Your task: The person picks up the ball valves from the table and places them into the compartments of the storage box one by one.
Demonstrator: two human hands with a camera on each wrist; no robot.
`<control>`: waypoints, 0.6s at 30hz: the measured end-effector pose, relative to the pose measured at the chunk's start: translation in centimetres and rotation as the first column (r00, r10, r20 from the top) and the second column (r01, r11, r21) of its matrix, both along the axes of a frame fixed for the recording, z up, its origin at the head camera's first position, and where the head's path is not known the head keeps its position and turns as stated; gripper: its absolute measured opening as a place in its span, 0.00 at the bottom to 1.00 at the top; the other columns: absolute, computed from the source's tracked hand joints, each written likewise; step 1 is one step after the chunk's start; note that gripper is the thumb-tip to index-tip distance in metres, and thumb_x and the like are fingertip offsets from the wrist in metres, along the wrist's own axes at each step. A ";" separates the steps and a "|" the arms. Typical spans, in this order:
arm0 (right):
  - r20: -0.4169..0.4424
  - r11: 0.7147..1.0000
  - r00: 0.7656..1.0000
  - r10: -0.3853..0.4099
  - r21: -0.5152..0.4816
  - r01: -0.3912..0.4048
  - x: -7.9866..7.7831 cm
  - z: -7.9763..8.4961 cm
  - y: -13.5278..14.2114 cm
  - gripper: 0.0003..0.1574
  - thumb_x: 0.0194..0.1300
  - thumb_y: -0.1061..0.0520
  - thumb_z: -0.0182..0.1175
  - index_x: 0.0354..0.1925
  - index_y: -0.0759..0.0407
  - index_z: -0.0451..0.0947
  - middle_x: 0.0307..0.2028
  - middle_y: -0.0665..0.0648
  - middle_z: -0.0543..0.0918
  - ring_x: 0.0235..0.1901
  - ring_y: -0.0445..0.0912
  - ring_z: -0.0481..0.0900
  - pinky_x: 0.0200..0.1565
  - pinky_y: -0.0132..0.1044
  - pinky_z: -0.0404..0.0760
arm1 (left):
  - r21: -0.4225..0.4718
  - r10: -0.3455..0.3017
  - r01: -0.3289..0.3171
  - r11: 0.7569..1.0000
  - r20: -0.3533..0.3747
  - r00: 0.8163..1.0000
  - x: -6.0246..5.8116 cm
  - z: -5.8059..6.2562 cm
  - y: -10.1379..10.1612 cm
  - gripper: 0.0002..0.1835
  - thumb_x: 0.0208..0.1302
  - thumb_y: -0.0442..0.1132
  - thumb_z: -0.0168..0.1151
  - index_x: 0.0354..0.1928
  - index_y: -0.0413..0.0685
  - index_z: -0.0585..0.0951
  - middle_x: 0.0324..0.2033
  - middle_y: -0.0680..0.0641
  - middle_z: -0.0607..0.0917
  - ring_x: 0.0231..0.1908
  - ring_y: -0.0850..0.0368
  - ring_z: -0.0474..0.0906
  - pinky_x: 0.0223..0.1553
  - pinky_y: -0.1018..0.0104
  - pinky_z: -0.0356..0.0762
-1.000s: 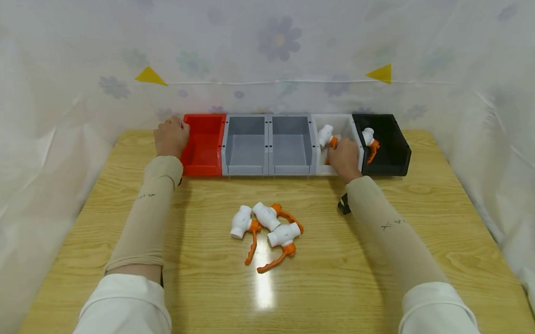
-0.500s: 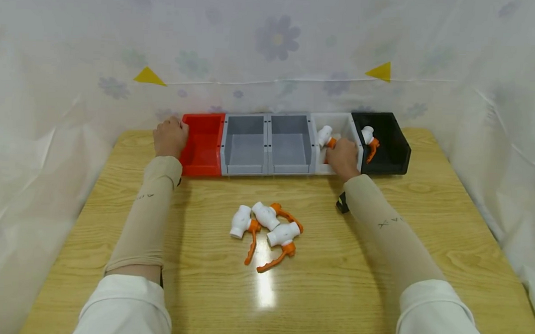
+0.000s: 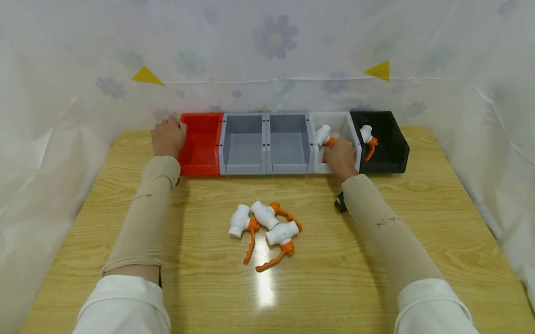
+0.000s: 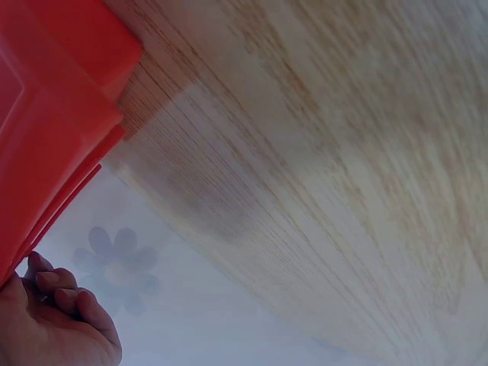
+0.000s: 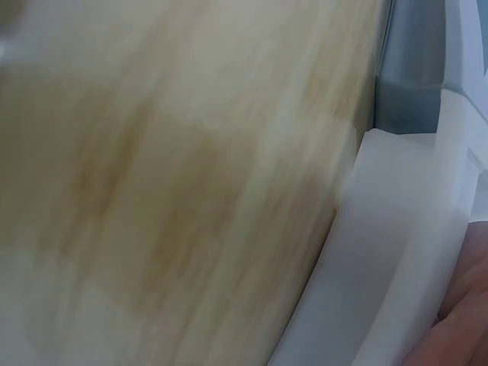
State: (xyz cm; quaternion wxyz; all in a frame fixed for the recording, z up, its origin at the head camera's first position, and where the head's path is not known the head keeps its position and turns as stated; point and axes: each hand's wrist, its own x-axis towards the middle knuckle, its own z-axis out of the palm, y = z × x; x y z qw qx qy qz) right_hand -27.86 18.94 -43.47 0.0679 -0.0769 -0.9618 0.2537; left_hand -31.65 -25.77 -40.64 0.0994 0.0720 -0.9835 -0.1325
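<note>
In the head view my left hand (image 3: 168, 136) grips the upper left edge of the red bin (image 3: 200, 169); the left wrist view shows curled fingers (image 4: 57, 282) at its rim. My right hand (image 3: 341, 154) reaches down into the white bin (image 3: 359, 151) and holds a ball valve, mostly hidden under the fingers, with a bit of orange handle (image 3: 325, 158) showing. Beside that hand lies another white ball valve (image 3: 323, 135) with an orange handle. In the right wrist view only part of the hand (image 5: 461, 313) appears behind the bin's wall (image 5: 381, 229).
Two grey bins (image 3: 244, 169) stand between the red and white ones. At the right end a black bin (image 3: 391, 152) holds one ball valve (image 3: 366, 134). Three more valves (image 3: 265, 215) lie grouped on the wooden table (image 3: 217, 294). A patterned sheet (image 3: 237, 41) hangs behind.
Both hands stay at their bins, the right one inside the white bin. The whole head view has shifted very slightly; the valves on the table have not moved.
</note>
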 end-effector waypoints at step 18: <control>0.027 1.000 1.000 -0.002 -0.006 0.002 0.3 0.2 -0.2 0.17 0.63 0.53 0.52 0.26 0.65 0.71 0.24 0.63 0.75 0.24 0.56 0.75 0.23 0.47 0.73 | -0.006 0.002 -0.002 1.000 0.003 1.000 0.0 0.2 0.1 0.23 0.69 0.46 0.30 0.39 0.32 0.70 0.39 0.31 0.76 0.42 0.32 0.71 0.46 0.40 0.66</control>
